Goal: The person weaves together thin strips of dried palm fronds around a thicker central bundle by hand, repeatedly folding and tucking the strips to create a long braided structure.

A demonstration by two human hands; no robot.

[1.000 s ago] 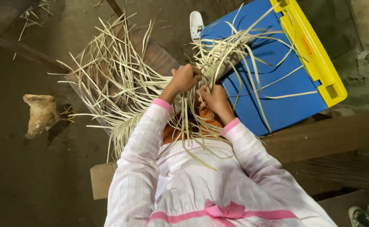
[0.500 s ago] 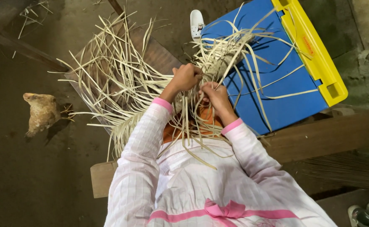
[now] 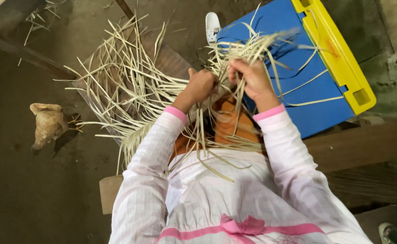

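Note:
A tangle of pale, flat straw strips (image 3: 130, 95) fans out over my lap and to the left. My left hand (image 3: 201, 85) is closed on strips at the middle of the bundle. Just beside it, my right hand (image 3: 251, 77) grips a bunch of strips that stick up and out to the right over a blue and yellow plastic crate (image 3: 316, 86). Both arms wear pink-cuffed, light checked sleeves. Orange cloth (image 3: 227, 126) shows under the strips on my lap.
A brown chicken (image 3: 48, 124) stands on the dirt floor at the left. A white shoe (image 3: 212, 25) lies past the crate. I sit on a wooden bench (image 3: 109, 192); wooden beams (image 3: 365, 144) run at the right.
Both hands have shifted slightly upward and right along the strips, and the bunch in my right hand has been pulled up over the crate.

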